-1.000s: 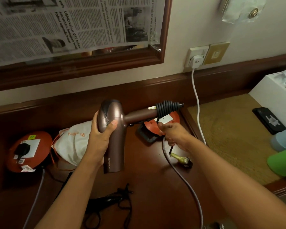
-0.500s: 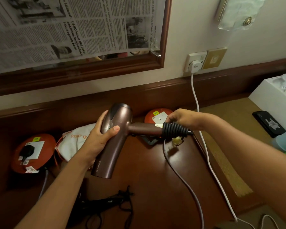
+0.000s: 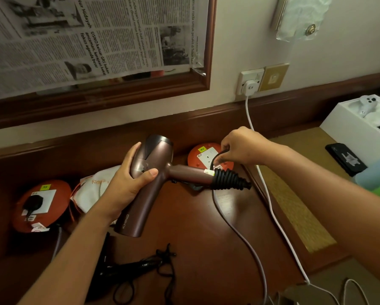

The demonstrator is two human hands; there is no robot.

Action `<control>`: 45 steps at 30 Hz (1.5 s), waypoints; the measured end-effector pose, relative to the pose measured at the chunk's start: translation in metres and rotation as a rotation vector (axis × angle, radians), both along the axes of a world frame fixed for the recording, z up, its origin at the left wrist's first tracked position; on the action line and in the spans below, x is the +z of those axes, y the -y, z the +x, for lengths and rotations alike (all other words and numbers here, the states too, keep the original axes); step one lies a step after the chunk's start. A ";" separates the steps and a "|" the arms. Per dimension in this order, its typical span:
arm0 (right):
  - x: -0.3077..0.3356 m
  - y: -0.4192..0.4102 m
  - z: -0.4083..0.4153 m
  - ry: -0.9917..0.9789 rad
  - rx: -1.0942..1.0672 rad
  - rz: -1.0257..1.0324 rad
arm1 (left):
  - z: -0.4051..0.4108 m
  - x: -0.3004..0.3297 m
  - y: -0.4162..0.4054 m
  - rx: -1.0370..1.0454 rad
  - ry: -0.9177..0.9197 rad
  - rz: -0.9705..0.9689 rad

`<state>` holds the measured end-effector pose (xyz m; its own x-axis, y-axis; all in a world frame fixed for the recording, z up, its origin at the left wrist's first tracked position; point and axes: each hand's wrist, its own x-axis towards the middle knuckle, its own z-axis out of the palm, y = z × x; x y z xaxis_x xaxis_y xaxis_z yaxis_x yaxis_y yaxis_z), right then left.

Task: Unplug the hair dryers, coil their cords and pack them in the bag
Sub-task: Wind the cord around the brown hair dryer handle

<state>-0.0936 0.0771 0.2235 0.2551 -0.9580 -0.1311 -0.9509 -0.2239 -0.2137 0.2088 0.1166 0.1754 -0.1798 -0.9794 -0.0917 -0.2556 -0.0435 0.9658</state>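
My right hand [image 3: 239, 148] has its fingers curled, pinching a loop of black cord [image 3: 217, 157] just above the tight wraps already stacked on the dryer's handle [image 3: 229, 180]. My left hand [image 3: 129, 183] is clamped round the head of the bronze hair dryer [image 3: 149, 172], thumb across the near side, fingers hidden behind it; the barrel points down toward me and the handle sticks out to the right, under my right fingers.

Directly behind those fingers sits an orange socket reel [image 3: 209, 156], its outlet showing no plug. Below the wraps a grey cable [image 3: 235, 230] trails toward me; I cannot tell what it belongs to. Beyond my left knuckles lies the white drawstring bag [image 3: 90, 192], and past that a second orange reel [image 3: 39, 203] with a black plug [image 3: 32, 203] seated in it. Nearer me lies a black dryer [image 3: 129, 267] with a loose cord.

The risk, as I judge it: the wraps bunch toward the handle's end, so slack in my pinch could let them slide off and spring apart. Pulling too hard could strain the cord where it enters the handle.
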 end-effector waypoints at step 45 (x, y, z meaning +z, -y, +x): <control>-0.068 -0.079 0.060 1.317 -0.238 0.630 | -0.006 -0.014 -0.014 0.354 -0.261 0.147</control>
